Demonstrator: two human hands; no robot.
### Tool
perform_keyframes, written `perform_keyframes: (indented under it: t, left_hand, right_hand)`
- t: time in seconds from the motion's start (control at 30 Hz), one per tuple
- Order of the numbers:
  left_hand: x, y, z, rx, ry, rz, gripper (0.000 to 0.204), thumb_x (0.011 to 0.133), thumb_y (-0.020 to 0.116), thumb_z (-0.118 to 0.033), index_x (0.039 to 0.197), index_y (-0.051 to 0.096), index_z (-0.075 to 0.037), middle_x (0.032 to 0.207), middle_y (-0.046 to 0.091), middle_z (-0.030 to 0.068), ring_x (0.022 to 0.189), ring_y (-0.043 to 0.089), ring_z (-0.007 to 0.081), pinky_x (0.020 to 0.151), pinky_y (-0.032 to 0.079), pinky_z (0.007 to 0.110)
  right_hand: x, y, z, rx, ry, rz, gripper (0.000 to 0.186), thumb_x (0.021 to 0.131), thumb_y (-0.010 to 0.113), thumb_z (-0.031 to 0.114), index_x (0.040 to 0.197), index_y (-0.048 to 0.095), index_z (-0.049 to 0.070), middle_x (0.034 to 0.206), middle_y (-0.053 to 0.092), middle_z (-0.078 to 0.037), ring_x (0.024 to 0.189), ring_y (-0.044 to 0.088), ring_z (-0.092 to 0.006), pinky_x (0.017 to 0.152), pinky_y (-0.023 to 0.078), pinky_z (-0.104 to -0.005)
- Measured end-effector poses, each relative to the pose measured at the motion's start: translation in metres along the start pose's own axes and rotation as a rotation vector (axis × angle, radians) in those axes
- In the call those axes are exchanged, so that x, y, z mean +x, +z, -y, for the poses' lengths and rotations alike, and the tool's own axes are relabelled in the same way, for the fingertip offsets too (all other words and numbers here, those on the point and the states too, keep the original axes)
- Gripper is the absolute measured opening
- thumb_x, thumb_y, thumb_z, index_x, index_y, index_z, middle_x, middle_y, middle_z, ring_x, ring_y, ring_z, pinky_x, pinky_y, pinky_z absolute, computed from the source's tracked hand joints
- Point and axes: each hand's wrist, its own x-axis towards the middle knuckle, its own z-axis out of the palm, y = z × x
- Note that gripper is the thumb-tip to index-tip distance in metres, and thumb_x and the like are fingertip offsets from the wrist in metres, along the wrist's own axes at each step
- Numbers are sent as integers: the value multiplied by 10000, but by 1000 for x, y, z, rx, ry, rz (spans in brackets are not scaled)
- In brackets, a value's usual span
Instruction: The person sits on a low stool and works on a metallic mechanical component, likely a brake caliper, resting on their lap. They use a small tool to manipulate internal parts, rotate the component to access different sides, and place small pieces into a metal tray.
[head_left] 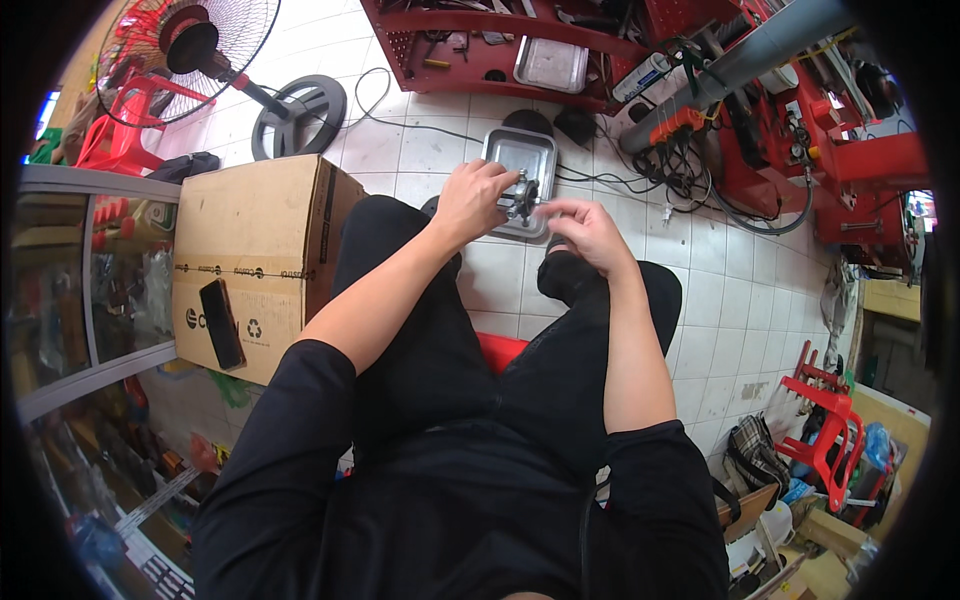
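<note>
Low down, a small silvery-and-dark metal mechanism [525, 199] is held over a shallow grey rectangular tray [518, 147] on the white tiled floor [495, 280]. The person's left hand [474, 204] has its grip closed about the mechanism's left side; the right hand [592, 237] bends its fingers close by, pinching what, if anything, I cannot tell. A slackened left grip might drop the mechanism against the tray's rim.

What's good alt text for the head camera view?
A person's left fingers hold a small metal part over a gray tray on white floor tiles, with the right fingers close beside it. To the left, a phone lies on a cardboard box.
</note>
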Motion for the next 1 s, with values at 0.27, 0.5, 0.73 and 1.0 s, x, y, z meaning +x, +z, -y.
perform_keyframes:
  t: [0.27,0.5,0.73,1.0]
  left_hand:
    - [1,0,0,2,6,-8,391,565,708,-94,950,641,-86,801,596,57,780,557,259,703,449,376]
    - [1,1,0,-3,12,-17,410,551,705,-75,956,644,-84,820,608,57,785,561,255,704,452,368]
    - [0,0,0,11,-6,9,402,553,702,-79,952,649,-78,833,614,62,788,561,258,706,453,369]
    - [1,1,2,13,4,7,409,573,727,-115,973,654,-78,830,613,65,784,562,261,709,454,372]
  right_hand:
    - [5,-6,-11,-128,10,-49,220,827,603,87,1036,648,38,616,499,75,477,405,6,446,362,-154]
    - [2,1,-5,-91,-28,-111,265,812,614,140,1046,673,30,588,526,46,496,430,-24,447,329,-206]
    - [2,-7,-4,-55,-33,-17,225,831,600,127,1009,674,10,591,518,53,471,395,-19,433,299,-189]
    - [5,-8,-16,-55,-71,-1,226,850,575,104,1039,649,3,596,493,76,447,353,-6,414,253,-180]
